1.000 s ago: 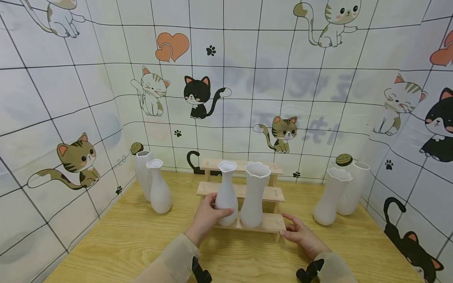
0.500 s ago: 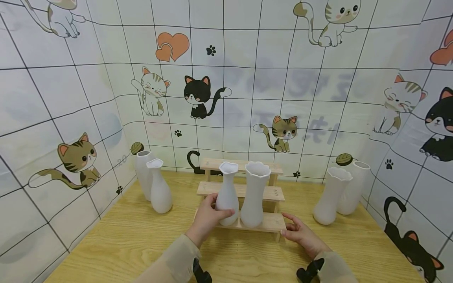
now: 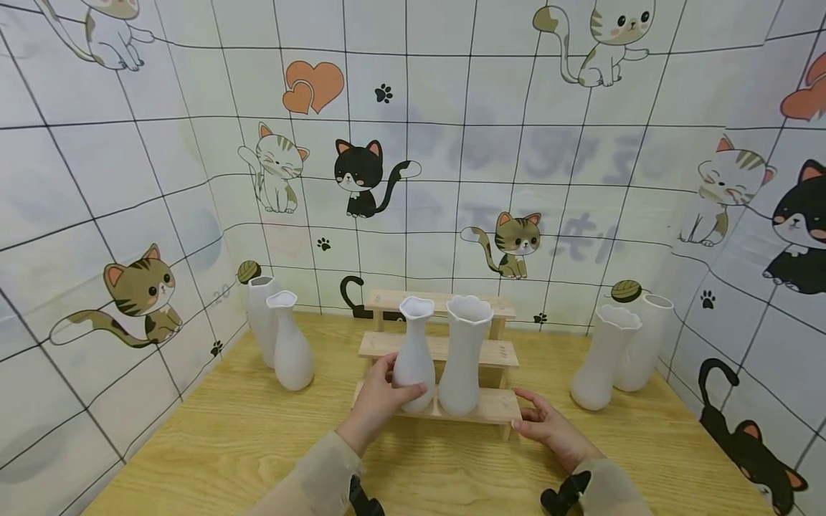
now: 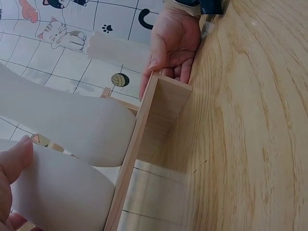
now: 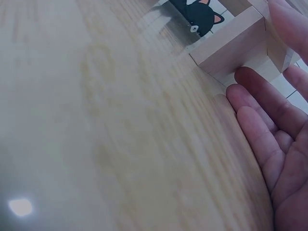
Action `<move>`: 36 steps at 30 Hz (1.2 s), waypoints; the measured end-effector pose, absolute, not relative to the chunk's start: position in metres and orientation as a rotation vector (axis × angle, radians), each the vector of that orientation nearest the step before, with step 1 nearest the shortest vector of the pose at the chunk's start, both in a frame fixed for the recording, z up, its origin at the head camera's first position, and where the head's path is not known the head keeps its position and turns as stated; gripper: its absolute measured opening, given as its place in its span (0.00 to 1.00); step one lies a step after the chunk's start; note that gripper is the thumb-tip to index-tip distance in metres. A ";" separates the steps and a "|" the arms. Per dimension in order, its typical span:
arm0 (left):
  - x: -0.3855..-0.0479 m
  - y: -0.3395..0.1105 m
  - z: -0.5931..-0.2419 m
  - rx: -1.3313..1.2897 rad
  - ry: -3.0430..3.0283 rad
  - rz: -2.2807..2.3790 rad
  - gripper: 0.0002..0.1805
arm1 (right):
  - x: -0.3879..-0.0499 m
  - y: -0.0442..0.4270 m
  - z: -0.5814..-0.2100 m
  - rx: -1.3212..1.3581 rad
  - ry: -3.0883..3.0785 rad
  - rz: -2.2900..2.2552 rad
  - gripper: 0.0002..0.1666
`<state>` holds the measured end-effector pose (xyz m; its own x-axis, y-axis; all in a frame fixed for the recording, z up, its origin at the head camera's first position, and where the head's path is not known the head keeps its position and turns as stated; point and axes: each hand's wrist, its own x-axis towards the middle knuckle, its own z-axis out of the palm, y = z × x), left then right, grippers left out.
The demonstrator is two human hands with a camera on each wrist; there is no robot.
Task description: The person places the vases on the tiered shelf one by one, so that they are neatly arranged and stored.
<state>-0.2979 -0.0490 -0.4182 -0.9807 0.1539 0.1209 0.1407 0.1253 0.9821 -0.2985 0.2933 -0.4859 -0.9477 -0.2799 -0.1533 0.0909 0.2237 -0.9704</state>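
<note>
In the head view my left hand (image 3: 379, 395) grips the lower body of a white vase (image 3: 415, 362) with a narrow neck. That vase stands upright on the bottom step of a three-tier wooden stand (image 3: 500, 406). Right beside it on the same step is a wider white vase (image 3: 461, 369) with a scalloped rim. My right hand (image 3: 548, 430) holds the right end of the bottom step, thumb at the front corner and index finger farther back. The left wrist view shows the held vase (image 4: 57, 187) with its base at the board; my left fingers are partly cut off there.
Two white vases stand on the wooden table (image 3: 213, 444) at the left, a bulbous vase (image 3: 293, 351) before a straighter vase (image 3: 260, 322). At the right are a scalloped vase (image 3: 600, 365) and a taller vase (image 3: 645, 347). A cat-patterned wall sheet (image 3: 432, 179) encloses the back and sides.
The narrow-necked vase has shifted very slightly to the right in my left hand since a second ago. My right hand stays at the stand's end.
</note>
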 end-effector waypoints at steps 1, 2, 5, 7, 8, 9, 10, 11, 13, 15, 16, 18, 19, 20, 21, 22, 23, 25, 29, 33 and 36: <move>-0.297 -0.050 -0.418 0.312 2.355 2.041 0.43 | -0.299 0.294 -0.486 -0.180 2.206 -1.781 0.47; -0.297 -0.051 -0.418 0.320 2.354 2.038 0.43 | -0.299 0.294 -0.486 -0.182 2.206 -1.781 0.47; -0.295 -0.058 -0.419 0.331 2.332 2.033 0.43 | -0.299 0.294 -0.486 -0.184 2.208 -1.778 0.47; -0.294 -0.065 -0.420 0.315 2.307 2.044 0.43 | -0.298 0.293 -0.486 -0.185 2.206 -1.777 0.47; -0.294 -0.069 -0.420 0.309 2.296 2.049 0.43 | -0.298 0.294 -0.486 -0.185 2.206 -1.778 0.47; -0.294 -0.073 -0.421 0.305 2.292 2.056 0.43 | -0.298 0.294 -0.486 -0.186 2.204 -1.779 0.47; -0.294 -0.077 -0.421 0.298 2.285 2.067 0.43 | -0.298 0.294 -0.486 -0.186 2.202 -1.781 0.47; -0.293 -0.082 -0.422 0.291 2.291 2.072 0.43 | -0.298 0.294 -0.486 -0.191 2.199 -1.782 0.47; -0.293 -0.090 -0.422 0.275 2.299 2.090 0.41 | -0.299 0.294 -0.487 -0.192 2.198 -1.784 0.46; -0.293 -0.098 -0.422 0.255 2.304 2.116 0.40 | -0.299 0.295 -0.487 -0.192 2.201 -1.782 0.47; -0.293 -0.103 -0.421 0.235 2.314 2.130 0.39 | -0.299 0.295 -0.487 -0.192 2.203 -1.780 0.47; -0.293 -0.112 -0.421 0.182 2.341 2.163 0.38 | -0.300 0.295 -0.487 -0.185 2.209 -1.777 0.47; -0.294 -0.117 -0.421 0.154 2.353 2.179 0.39 | -0.300 0.295 -0.487 -0.182 2.208 -1.777 0.47; -0.294 -0.123 -0.421 0.125 2.363 2.201 0.38 | -0.300 0.295 -0.487 -0.179 2.210 -1.776 0.48; -0.296 -0.128 -0.422 0.089 2.378 2.223 0.38 | -0.301 0.295 -0.487 -0.175 2.209 -1.777 0.48; -0.297 -0.134 -0.422 0.055 2.390 2.246 0.38 | -0.301 0.295 -0.488 -0.174 2.209 -1.777 0.48; -0.298 -0.139 -0.422 0.016 2.393 2.276 0.38 | -0.301 0.295 -0.488 -0.174 2.209 -1.777 0.48; -0.300 -0.150 -0.423 -0.055 2.392 2.332 0.38 | -0.301 0.294 -0.488 -0.170 2.210 -1.778 0.48; -0.304 -0.168 -0.424 -0.232 2.403 2.459 0.37 | -0.300 0.294 -0.488 -0.165 2.211 -1.782 0.48; -0.307 -0.183 -0.428 -0.462 2.457 2.566 0.36 | -0.299 0.294 -0.488 -0.181 2.212 -1.781 0.47; -0.311 -0.191 -0.431 -0.622 2.488 2.652 0.36 | -0.298 0.294 -0.487 -0.192 2.209 -1.782 0.47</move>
